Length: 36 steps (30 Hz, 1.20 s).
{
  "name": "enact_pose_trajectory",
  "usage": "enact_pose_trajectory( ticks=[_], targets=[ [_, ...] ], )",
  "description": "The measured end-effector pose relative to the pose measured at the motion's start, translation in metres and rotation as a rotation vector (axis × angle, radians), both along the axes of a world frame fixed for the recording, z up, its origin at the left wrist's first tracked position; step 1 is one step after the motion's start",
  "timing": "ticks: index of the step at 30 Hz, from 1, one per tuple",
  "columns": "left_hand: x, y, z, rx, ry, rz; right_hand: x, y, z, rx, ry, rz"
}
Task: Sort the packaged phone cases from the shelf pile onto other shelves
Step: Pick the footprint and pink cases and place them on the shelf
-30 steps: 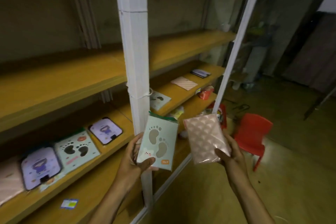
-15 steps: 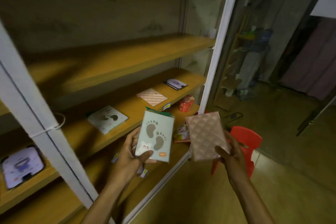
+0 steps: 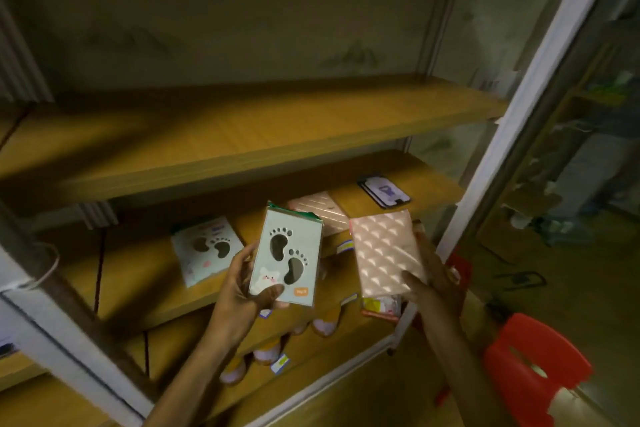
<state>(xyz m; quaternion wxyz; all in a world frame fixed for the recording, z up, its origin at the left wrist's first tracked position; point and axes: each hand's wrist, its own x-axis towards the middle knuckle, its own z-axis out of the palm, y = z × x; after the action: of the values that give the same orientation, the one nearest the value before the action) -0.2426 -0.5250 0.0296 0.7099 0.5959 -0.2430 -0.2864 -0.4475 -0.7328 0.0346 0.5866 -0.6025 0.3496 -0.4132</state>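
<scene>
The left hand [image 3: 239,288] has its grip closed on a pale green footprint case [image 3: 285,256], thumb across the lower front face, fingers behind, the flat glossy pack held upright. The right hand [image 3: 433,282] grips a pink quilted case [image 3: 386,255] the same way, by its lower right corner; its shiny surface is raised in a diamond pattern. The two packs are side by side, near each other but apart, in front of the middle shelf [image 3: 145,274].

On that yellow wooden shelf lie three more packs, well spaced: a second footprint case [image 3: 206,250] flat to the left, a pink striped case [image 3: 320,210] partly hidden behind the held ones, and a purple case [image 3: 384,191] with a dark edge at the far right. The shelf above [image 3: 242,135] is bare board. On the lower shelf [image 3: 311,357] sit small blurred items I cannot identify. A white metal upright [image 3: 512,135] frames the right side, and a red plastic stool [image 3: 533,371] stands on the floor beyond.
</scene>
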Motion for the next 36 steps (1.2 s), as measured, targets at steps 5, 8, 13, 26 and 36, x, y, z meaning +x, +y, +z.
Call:
enact_pose_trajectory(
  ticks=[5, 8, 13, 26, 36],
  targets=[
    [0.03, -0.029, -0.007, 0.029, -0.021, 0.163, 0.063, -0.067, -0.004, -0.024, 0.154, 0.197],
    [0.042, -0.037, -0.006, 0.038, -0.038, 0.239, 0.098, -0.093, -0.009, 0.011, 0.148, 0.281],
    [0.05, -0.038, -0.001, 0.038, -0.039, 0.355, 0.152, -0.121, -0.028, 0.069, 0.165, 0.365],
    [0.005, -0.039, -0.003, 0.051, -0.027, 0.632, 0.191, -0.147, -0.049, -0.314, 0.469, 0.511],
    [-0.012, -0.031, -0.006, 0.12, 0.041, 0.745, 0.165, -0.153, -0.025, -0.675, 0.512, 0.697]
  ],
)
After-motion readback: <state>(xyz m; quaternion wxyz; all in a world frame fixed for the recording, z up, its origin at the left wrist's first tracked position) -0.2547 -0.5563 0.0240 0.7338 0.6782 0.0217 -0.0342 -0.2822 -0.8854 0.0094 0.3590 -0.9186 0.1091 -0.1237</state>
